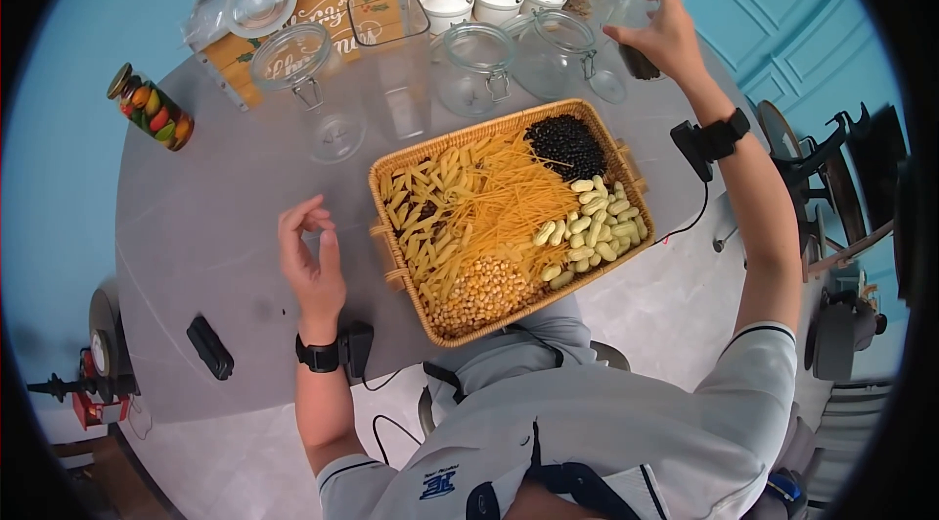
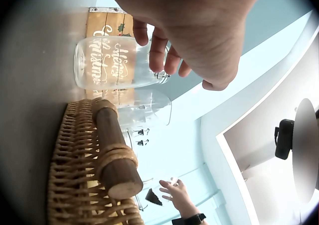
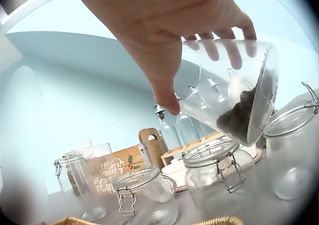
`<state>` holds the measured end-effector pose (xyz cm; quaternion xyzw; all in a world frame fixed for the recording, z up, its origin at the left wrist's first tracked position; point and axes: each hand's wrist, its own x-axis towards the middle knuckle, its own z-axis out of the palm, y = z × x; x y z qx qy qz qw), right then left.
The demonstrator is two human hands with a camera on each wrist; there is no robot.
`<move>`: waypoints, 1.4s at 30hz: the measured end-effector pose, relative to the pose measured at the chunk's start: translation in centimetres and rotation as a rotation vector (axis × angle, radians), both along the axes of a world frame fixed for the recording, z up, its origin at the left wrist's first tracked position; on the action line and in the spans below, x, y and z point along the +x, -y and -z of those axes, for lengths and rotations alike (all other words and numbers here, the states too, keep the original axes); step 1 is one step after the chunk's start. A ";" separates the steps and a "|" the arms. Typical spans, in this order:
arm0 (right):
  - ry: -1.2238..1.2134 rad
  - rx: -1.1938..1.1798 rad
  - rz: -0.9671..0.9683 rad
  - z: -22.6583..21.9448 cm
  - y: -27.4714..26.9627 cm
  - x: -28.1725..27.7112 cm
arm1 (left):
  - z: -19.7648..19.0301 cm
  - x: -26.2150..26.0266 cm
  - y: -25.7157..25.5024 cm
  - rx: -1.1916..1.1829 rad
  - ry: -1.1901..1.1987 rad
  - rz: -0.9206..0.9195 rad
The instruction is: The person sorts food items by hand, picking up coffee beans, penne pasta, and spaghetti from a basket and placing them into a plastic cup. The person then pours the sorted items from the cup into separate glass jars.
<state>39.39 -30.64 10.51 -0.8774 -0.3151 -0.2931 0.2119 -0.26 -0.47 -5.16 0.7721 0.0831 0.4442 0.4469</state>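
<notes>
Right hand: raised at the far right point(image 1: 670, 36), it grasps a clear vessel point(image 3: 212, 78), thumb on one side and fingers spread round the other.
Clear vessel: held above the table, tilted, with dark contents point(image 3: 239, 116) gathered at one end; these look like small loose pieces, though the blur leaves the kind uncertain.
Left hand: free of any object point(image 1: 313, 261), fingers loosely bent, above the table just left of the basket.
Wicker basket: at the near edge of the table point(image 2: 72, 165), between the two arms.
Basket contents: penne point(image 1: 416, 192) on the left, thin yellow strands point(image 1: 514, 192) across the middle, black beans point(image 1: 567, 146) far right, unshelled peanuts point(image 1: 602, 231) near right, corn kernels point(image 1: 484, 290) at the near end.
Clip-top jars: behind the basket, one on the left point(image 1: 337, 119) and two on the right; a tall clear container point(image 1: 401, 65) stands between.
Far side: three white lidded pots point(image 1: 448, 6), with a lettered wooden crate point(image 1: 323, 6) to their left.
Far left: a jar of colourful pieces point(image 1: 156, 114).
Near left: a small black case point(image 1: 210, 347).
</notes>
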 end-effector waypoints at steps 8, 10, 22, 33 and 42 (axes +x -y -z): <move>-0.263 0.327 -0.029 -1.8 6.6 -0.3 | -0.7 0.0 0.3 0.015 -0.044 -0.051; -0.316 0.365 0.002 -2.1 8.5 -1.3 | -1.1 -0.1 0.3 0.010 -0.089 -0.032; -0.398 0.539 -0.035 1.4 16.7 -0.1 | -11.8 17.7 20.0 -0.164 -0.558 0.757; -0.520 0.690 -0.110 4.2 21.3 0.4 | -4.1 40.5 32.4 -0.248 -0.709 -0.080; -0.571 0.690 -0.112 6.2 24.3 1.4 | -3.7 44.1 30.6 -0.308 -0.660 -0.189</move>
